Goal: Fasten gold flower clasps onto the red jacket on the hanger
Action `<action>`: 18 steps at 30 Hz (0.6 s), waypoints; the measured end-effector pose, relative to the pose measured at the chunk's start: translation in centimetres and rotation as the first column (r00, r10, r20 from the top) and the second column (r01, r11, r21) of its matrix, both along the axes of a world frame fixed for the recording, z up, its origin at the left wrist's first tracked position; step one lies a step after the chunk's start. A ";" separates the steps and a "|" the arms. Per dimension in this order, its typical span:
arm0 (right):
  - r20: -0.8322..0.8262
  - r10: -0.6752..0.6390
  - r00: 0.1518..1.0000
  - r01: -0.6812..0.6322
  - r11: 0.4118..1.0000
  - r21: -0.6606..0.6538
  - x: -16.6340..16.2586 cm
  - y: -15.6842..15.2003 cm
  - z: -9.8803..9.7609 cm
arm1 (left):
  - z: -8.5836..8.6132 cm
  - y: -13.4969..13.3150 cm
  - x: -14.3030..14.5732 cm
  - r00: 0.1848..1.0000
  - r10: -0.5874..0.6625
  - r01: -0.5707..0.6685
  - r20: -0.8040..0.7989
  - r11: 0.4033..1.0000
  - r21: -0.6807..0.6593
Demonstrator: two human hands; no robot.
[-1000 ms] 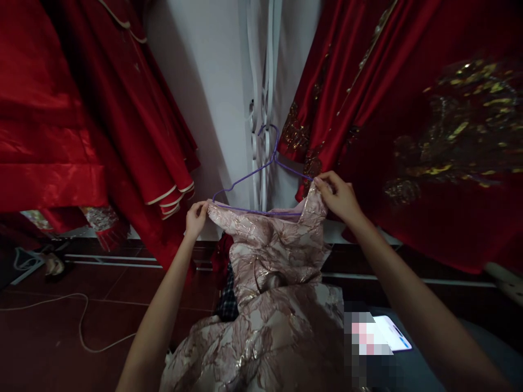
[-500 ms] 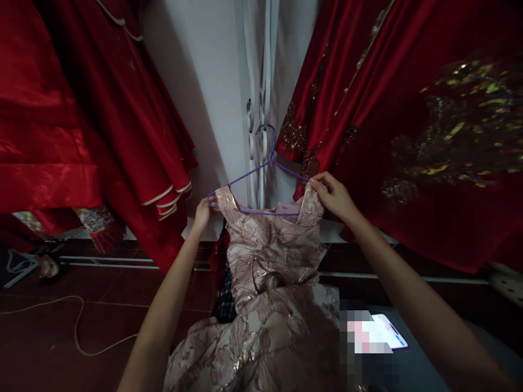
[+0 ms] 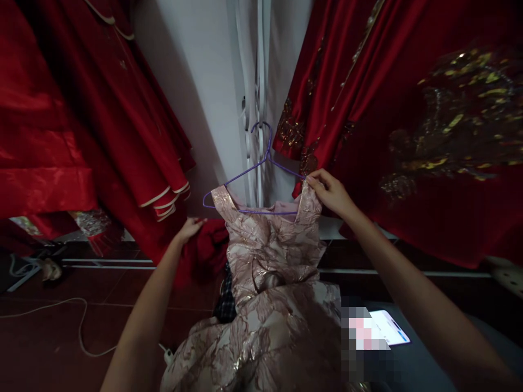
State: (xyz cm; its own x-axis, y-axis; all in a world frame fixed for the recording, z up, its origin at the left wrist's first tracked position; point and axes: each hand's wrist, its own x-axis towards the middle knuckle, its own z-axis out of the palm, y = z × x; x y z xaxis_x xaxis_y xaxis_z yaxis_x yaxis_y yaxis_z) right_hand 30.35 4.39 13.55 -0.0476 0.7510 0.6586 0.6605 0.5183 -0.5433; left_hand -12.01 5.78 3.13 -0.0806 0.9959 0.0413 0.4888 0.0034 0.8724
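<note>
- Pink dress: skirt nearest, bodice at the purple hanger.
- Left hand: now off the left strap, fingers extended; contact with the red cloth unclear.
- Right hand: pinching the right strap.
- Hanger: now carries the left strap; that side presumably needs no hand.

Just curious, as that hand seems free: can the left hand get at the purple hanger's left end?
Probably yes: the left hand appears just below that end of the purple hanger, which sticks out past the dress strap, with nothing visibly between them.
</note>
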 end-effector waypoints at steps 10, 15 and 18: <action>0.027 -0.106 0.994 0.105 0.994 0.041 -1.7 -3.0 0.9 | 14.9 0.2 10.4 0.949 0.113 0.141 -0.294 0.683 0.717; 0.034 -0.064 0.997 0.064 0.998 0.001 -1.4 -3.4 1.7 | 15.1 -1.9 15.9 0.978 0.036 0.134 -0.204 0.642 0.755; 0.105 0.040 0.994 -0.017 0.977 -0.213 -0.8 -1.6 3.2 | 15.5 -1.2 15.0 0.975 0.062 0.102 -0.211 0.724 0.683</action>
